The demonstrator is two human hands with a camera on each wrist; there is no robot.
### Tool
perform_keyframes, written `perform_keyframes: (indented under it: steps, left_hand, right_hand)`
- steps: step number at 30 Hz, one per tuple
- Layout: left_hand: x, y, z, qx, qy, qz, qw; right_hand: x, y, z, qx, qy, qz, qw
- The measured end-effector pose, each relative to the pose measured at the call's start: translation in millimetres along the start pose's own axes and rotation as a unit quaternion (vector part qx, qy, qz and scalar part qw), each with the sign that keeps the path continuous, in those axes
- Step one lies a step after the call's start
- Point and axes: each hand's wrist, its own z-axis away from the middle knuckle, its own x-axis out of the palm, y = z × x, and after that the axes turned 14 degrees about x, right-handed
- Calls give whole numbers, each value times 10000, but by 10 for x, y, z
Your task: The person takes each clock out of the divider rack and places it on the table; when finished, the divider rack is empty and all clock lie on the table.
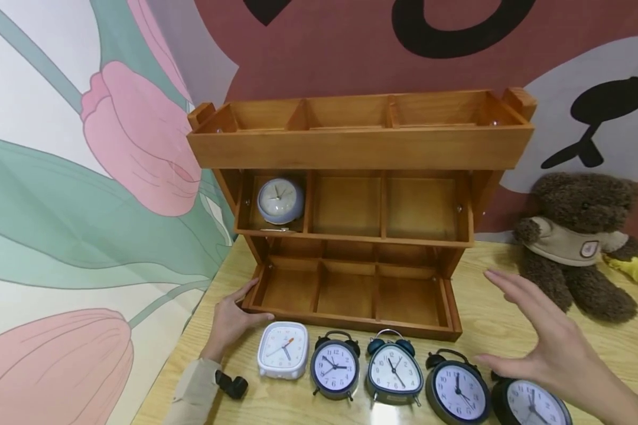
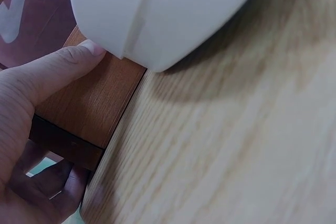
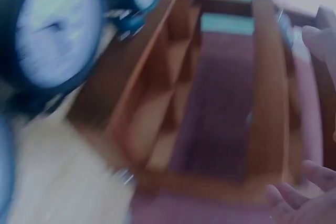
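A wooden three-tier box (image 1: 358,149) stands opened out on the table, its tiers divided into compartments. My left hand (image 1: 234,321) grips its lower left corner; the left wrist view shows the thumb on the front face and fingers bent around the side. Close by that thumb is a white square alarm clock (image 1: 283,349). A pale blue round clock (image 1: 280,200) sits in the middle tier's left compartment. My right hand (image 1: 553,342) is in the air at the right, fingers and thumb spread, holding nothing. It partly covers the rightmost black alarm clock (image 1: 531,404).
Along the front of the box stand more twin-bell clocks: a dark round one (image 1: 335,366), a dark green triangular one (image 1: 394,373) and a black one (image 1: 459,389). A brown teddy bear (image 1: 569,251) sits at right beside something yellow (image 1: 635,271). Patterned cloth (image 1: 351,53) hangs behind.
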Motion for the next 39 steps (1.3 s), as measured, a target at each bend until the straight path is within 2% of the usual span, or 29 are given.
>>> perform_keyframes:
  steps: [3, 7, 13, 18, 29, 32, 35, 39]
  left_hand:
    - [1, 2, 4, -15, 7, 2, 10000]
    - [11, -10, 15, -27, 17, -13, 10000]
    - [16, 0, 17, -1, 33, -25, 10000]
    - [10, 27, -17, 73, 36, -97, 9999]
    - [4, 40, -28, 17, 45, -104, 9999]
    - [-7, 36, -19, -41, 11, -115, 9999]
    - [-8, 33, -10, -81, 7, -153, 9998]
    - [-1, 53, -3, -78, 28, -140, 9999]
  right_hand:
    - [153, -199, -240, -624, 164, -318, 9974]
    - [359, -421, -565, -1146, 261, -448, 9921]
    - [623, -703, -1016, -1254, -27, -453, 9911]
    - [859, -931, -1365, -1435, -88, -770, 9866]
    - [1319, -1321, -1928, -1285, -603, -1020, 9846]
    - [1446, -1385, -2058, -1224, -853, -882, 9849]
    - [1561, -1415, -2165, -1233, -1062, -453, 9856]
    - [1660, -1428, -2248, -1341, -961, 340, 9857]
